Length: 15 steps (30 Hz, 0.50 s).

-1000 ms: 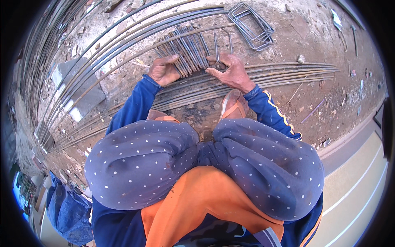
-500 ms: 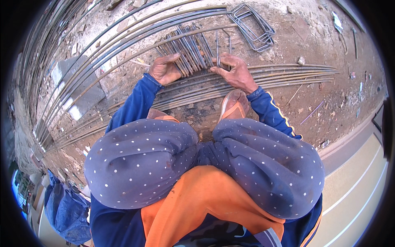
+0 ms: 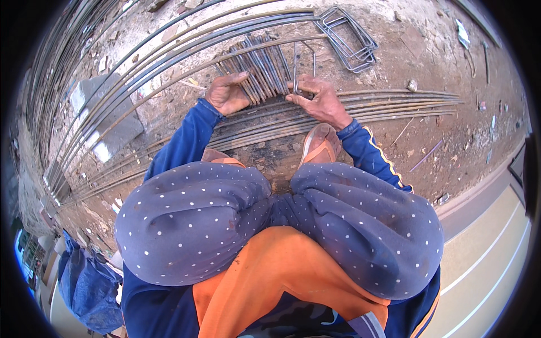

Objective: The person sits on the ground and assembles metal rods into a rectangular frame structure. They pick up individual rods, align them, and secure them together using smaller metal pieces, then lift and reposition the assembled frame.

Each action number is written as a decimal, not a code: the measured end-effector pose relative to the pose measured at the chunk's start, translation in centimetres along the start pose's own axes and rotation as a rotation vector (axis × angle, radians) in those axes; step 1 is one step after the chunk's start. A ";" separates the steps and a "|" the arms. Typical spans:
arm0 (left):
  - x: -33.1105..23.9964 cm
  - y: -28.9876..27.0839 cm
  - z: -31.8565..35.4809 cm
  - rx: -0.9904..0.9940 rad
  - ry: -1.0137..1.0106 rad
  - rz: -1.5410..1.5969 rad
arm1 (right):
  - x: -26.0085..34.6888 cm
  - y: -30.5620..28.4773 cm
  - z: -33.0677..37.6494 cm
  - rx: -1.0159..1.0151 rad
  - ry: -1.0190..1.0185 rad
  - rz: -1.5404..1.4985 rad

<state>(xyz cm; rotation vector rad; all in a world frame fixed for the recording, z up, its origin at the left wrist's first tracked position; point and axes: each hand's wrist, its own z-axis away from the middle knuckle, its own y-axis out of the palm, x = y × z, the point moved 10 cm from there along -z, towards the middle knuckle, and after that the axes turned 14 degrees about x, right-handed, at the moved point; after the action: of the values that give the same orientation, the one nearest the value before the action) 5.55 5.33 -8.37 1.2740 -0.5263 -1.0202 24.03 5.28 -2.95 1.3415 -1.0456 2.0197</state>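
Observation:
A row of rusty steel stirrups (image 3: pixel 260 67), rectangles of bent bar packed side by side, stands around the long bars in front of me. My left hand (image 3: pixel 228 94) is closed about the near left end of this row, its thumb along the outermost one and part of the fingers hidden. On the other side, my right hand (image 3: pixel 319 100) pinches the near end of a single stirrup (image 3: pixel 313 59), slightly apart from the row. That stirrup sits close to the tips of the long bars. Its lower corner is partly covered by my fingers.
Long steel bars (image 3: pixel 225 35) curve in from the left, and more bars (image 3: pixel 394 100) lie near my sandalled feet (image 3: pixel 321 143). Several loose stirrups (image 3: pixel 349 42) lie beyond the bar tips. A grey slab (image 3: pixel 112 115) rests at left. A blue tarp sack (image 3: pixel 90 287) sits lower left.
My right hand has shifted a little left with the single stirrup, toward the row. My left hand stays almost in place.

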 end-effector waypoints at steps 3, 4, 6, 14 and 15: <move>0.0 0.4 -0.2 -0.007 0.002 -0.004 | 0.2 0.1 0.1 -0.017 -0.030 0.103; 0.0 0.1 -0.1 -0.016 0.006 0.003 | 0.6 0.1 0.0 -0.022 -0.045 0.143; 0.0 0.0 0.0 -0.026 0.012 0.012 | 0.1 -0.2 -0.1 0.032 0.111 -0.030; 0.1 -0.3 0.1 -0.008 0.027 0.015 | 0.0 -3.1 1.8 -0.155 0.166 -0.433; 0.1 -0.5 0.1 -0.009 0.027 0.018 | -1.4 -3.0 2.0 -0.229 0.144 -0.687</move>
<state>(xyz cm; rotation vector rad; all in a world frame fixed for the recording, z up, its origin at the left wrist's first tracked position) 5.38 5.24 -8.80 1.2712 -0.5115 -0.9878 27.91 5.45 -2.80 1.1963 -0.6080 1.4119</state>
